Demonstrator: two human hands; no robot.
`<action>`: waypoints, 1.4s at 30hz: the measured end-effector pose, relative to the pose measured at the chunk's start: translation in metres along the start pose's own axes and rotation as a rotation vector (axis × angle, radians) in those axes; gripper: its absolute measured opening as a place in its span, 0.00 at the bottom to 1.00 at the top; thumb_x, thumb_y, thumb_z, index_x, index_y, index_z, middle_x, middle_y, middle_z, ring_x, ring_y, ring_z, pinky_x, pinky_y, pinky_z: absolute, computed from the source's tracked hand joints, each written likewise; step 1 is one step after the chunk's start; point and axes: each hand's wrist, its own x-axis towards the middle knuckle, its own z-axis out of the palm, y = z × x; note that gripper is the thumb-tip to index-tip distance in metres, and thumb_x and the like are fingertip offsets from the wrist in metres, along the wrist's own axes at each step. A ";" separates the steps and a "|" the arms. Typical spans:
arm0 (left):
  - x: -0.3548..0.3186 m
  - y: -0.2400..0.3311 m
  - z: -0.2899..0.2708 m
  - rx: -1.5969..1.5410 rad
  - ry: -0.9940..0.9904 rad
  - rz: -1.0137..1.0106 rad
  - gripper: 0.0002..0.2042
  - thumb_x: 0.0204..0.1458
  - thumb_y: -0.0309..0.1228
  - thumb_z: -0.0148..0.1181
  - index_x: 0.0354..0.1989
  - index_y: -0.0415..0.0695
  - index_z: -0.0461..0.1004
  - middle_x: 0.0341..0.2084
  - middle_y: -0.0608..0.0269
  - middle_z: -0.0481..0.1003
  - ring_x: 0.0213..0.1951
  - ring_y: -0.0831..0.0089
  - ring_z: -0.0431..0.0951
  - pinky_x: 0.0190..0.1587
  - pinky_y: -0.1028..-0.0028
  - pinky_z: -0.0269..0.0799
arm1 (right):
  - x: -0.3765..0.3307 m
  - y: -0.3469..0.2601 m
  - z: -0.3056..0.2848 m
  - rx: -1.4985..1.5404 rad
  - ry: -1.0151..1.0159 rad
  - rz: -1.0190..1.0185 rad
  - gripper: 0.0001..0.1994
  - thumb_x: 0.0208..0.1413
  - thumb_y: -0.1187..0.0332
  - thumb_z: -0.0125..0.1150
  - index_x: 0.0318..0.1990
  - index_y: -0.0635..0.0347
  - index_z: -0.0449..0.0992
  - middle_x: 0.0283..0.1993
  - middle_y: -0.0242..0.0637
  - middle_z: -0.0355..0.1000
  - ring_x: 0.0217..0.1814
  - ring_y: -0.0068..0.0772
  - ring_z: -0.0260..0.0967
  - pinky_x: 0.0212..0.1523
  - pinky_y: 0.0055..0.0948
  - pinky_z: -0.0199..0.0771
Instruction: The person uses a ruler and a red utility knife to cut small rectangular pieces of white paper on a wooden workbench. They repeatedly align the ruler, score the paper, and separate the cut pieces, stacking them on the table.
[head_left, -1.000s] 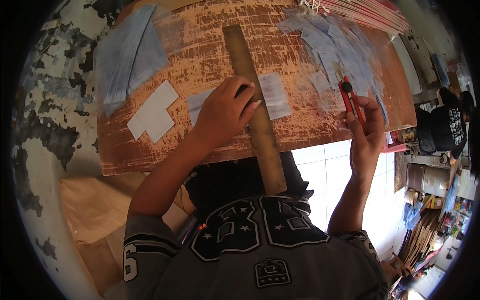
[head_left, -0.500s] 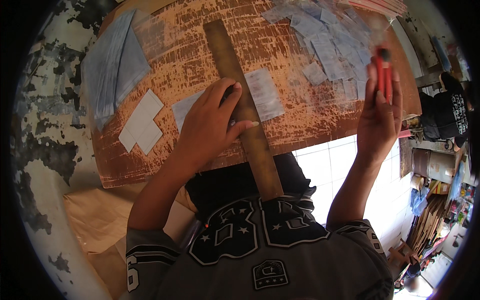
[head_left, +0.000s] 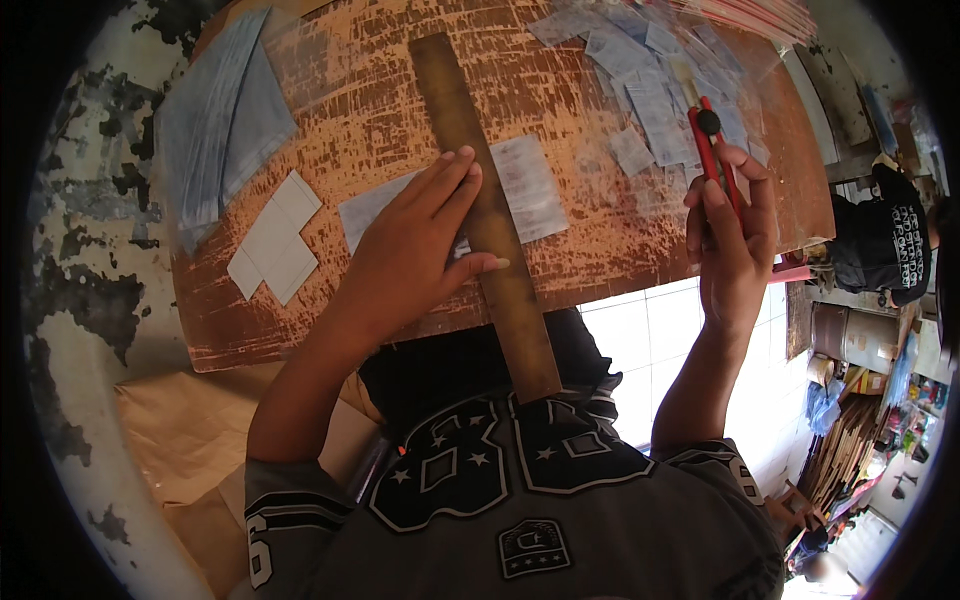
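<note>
A long brown straightedge (head_left: pixel 452 100) lies slantwise over a pale translucent sheet (head_left: pixel 530 180), its near end reaching past the table edge toward my shirt. My left hand (head_left: pixel 400 230) presses on it with fingers stretched out and flat, the thumb resting on it lower down. Part of the sheet is hidden beneath that hand and the straightedge. To the right, my right hand (head_left: pixel 732 235) is closed around a red box cutter (head_left: pixel 709 124) with a black knob. The cutter is held in the air, its far end pointing away from me in front of a heap of clear plastic pieces (head_left: pixel 650 105).
The worn brown table (head_left: pixel 350 85) has scratched paint. Stacked bluish plastic sheets (head_left: pixel 225 125) lie at its far left, with white paper pieces (head_left: pixel 275 238) nearer me. Pink-edged strips (head_left: pixel 760 18) lie at the far right. Brown paper (head_left: pixel 200 430) sits below left; a black bag-like item (head_left: pixel 880 240) is at right.
My right hand has come down and to the left with the box cutter, which now leans leftward. My left hand stays on the straightedge, its fingers slightly straighter.
</note>
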 end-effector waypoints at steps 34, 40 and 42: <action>-0.008 -0.015 0.020 -0.027 0.062 0.053 0.47 0.66 0.62 0.57 0.80 0.35 0.58 0.83 0.48 0.54 0.84 0.54 0.49 0.84 0.48 0.44 | -0.048 -0.020 0.118 -0.924 -0.351 -0.193 0.26 0.68 0.76 0.59 0.73 0.58 0.73 0.45 0.56 0.82 0.43 0.58 0.84 0.43 0.49 0.83; -0.007 -0.019 0.026 -0.030 0.087 0.066 0.48 0.65 0.64 0.56 0.80 0.35 0.58 0.83 0.48 0.55 0.84 0.55 0.49 0.84 0.48 0.44 | -0.050 -0.021 0.121 -0.918 -0.345 -0.205 0.26 0.68 0.76 0.60 0.73 0.58 0.73 0.46 0.57 0.83 0.43 0.58 0.84 0.43 0.49 0.83; -0.008 -0.018 0.026 -0.034 0.092 0.065 0.47 0.65 0.64 0.57 0.80 0.35 0.58 0.82 0.48 0.55 0.84 0.55 0.49 0.84 0.48 0.45 | -0.051 -0.022 0.121 -0.891 -0.336 -0.188 0.25 0.68 0.77 0.60 0.72 0.59 0.74 0.46 0.57 0.83 0.43 0.58 0.84 0.43 0.49 0.83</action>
